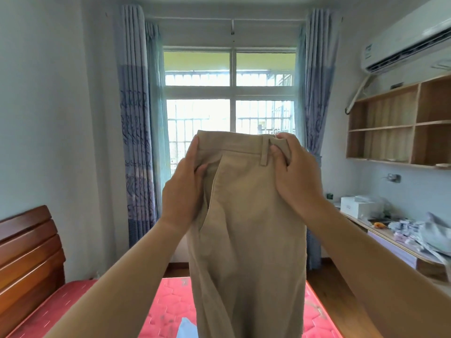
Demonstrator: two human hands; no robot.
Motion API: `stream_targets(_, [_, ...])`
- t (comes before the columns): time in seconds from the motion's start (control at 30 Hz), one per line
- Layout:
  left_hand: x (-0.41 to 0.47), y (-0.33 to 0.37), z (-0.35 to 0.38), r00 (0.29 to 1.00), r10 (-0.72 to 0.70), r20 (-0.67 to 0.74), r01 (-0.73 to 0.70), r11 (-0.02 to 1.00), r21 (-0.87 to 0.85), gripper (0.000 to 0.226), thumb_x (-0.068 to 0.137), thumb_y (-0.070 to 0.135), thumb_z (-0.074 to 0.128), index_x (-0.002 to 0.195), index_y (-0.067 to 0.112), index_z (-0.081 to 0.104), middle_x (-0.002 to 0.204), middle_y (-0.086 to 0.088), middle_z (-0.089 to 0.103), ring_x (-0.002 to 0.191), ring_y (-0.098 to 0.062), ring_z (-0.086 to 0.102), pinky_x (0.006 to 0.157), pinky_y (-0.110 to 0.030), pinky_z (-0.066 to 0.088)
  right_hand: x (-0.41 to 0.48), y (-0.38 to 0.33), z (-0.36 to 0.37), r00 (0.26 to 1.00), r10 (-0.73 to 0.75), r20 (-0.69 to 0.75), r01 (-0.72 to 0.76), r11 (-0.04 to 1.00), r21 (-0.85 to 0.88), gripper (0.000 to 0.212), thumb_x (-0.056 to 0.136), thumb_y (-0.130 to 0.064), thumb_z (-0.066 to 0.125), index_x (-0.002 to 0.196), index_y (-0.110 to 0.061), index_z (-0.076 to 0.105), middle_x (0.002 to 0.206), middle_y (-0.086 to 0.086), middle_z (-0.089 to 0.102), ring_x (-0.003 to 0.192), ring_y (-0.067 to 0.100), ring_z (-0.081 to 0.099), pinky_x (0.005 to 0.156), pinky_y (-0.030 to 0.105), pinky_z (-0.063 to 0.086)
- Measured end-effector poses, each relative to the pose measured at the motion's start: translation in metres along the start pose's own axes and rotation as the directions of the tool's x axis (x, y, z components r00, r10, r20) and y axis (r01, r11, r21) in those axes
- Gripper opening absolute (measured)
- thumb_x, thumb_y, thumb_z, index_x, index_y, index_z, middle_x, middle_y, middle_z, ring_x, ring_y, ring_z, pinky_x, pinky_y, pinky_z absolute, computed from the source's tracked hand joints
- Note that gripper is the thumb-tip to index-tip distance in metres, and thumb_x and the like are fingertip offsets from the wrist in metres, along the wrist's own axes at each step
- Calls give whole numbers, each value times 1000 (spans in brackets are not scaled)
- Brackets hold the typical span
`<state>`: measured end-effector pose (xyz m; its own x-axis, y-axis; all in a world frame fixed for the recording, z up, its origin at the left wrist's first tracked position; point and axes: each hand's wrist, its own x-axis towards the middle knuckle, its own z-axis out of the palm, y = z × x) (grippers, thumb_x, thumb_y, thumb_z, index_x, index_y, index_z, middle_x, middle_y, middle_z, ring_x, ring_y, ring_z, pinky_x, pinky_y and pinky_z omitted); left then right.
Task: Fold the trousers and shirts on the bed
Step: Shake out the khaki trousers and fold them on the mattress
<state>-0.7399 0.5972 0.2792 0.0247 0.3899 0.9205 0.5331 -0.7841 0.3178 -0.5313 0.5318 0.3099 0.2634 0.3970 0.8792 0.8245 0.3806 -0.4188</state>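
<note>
Both forearms reach up from the lower corners toward the beige trousers [246,215], which hang in the air in the middle of the view, waistband uppermost and legs dropping out of the bottom edge. The left hand [183,189] grips the trousers' left waist edge, fingers wrapped behind the cloth and thumb pressed onto the front beside the pocket opening. The right hand [296,176] pinches the waistband's right corner, thumb on the front just right of a belt loop [264,152], fingers curled over the top edge.

Below the trousers lies the bed [168,311] with its red quilted cover; a pale blue piece of cloth [186,329] shows on it, just left of the hanging legs. The wooden headboard [29,252] stands well to the left of the trousers. To the right of them a cluttered tabletop [380,230] carries a white box [358,207] and crumpled pale cloth. Above that are wooden wall shelves [400,128] and an air conditioner [410,37]. Behind the trousers, a barred window [229,93] is flanked by blue curtains [135,118].
</note>
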Motion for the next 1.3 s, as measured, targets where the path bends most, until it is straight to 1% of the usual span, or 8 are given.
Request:
stream_targets(0.13, [-22,-11,2,993,-6,117,5,1000,11,51,98,38,33,144,45,13,136,2,50,112,-22,55,89,-32,39,-29,7,8,994,40,105,-42,999,15,18,96,-34,42,112,-38,47,100,-3,62,93,18,57,83,36,45])
stream_targets(0.27, [-19,-15,0,996,81,23,-82,996,44,56,98,35,37,142,50,6,126,-4,54,94,-27,60,74,-32,44,-26,9,12,1000,8,-8,-7,999,34,22,94,-35,43,115,-42,46,103,-9,61,94,13,57,81,29,42])
stream_targets(0.4, [-42,-16,14,990,-124,64,119,990,73,51,99,40,29,143,49,5,122,-10,56,87,-24,57,69,-36,44,-44,15,30,995,70,67,-66,996,-58,25,95,-43,37,120,-44,39,108,-3,59,94,21,57,79,33,43])
stream_targets(0.53, [-60,-13,23,947,-323,0,322,945,49,64,79,79,18,136,61,-3,106,-5,52,73,-14,46,66,-28,32,-49,17,39,995,65,73,-58,994,-96,19,93,-47,35,112,-49,34,96,-3,55,79,24,56,69,31,34])
stream_targets(0.77, [-53,-9,18,973,-225,50,227,973,-42,79,74,72,49,138,58,5,110,13,42,92,-4,43,73,-26,36,-43,20,28,997,41,68,-34,993,-114,19,94,-45,36,112,-50,35,92,-4,53,75,23,56,67,32,37])
stream_targets(0.93, [-64,7,20,986,-161,53,146,965,219,72,84,58,47,143,48,8,94,2,37,64,-12,43,47,-19,23,-51,20,24,976,115,186,-87,984,-154,31,96,-45,34,127,-43,37,103,3,53,84,31,58,76,39,45])
stream_targets(1.1, [-68,21,21,981,-194,10,178,918,355,70,83,65,36,143,46,7,92,0,33,51,-7,30,45,-17,15,-59,28,13,978,146,147,-133,986,-96,28,97,-43,34,126,-42,37,103,2,54,84,31,59,79,41,46])
stream_targets(1.3, [-110,39,20,934,-350,67,294,863,410,68,83,65,35,140,55,0,89,-3,43,62,-19,45,56,-29,36,-96,29,3,969,133,208,-119,990,-79,35,97,-42,37,130,-33,45,110,6,57,94,33,59,79,40,46])
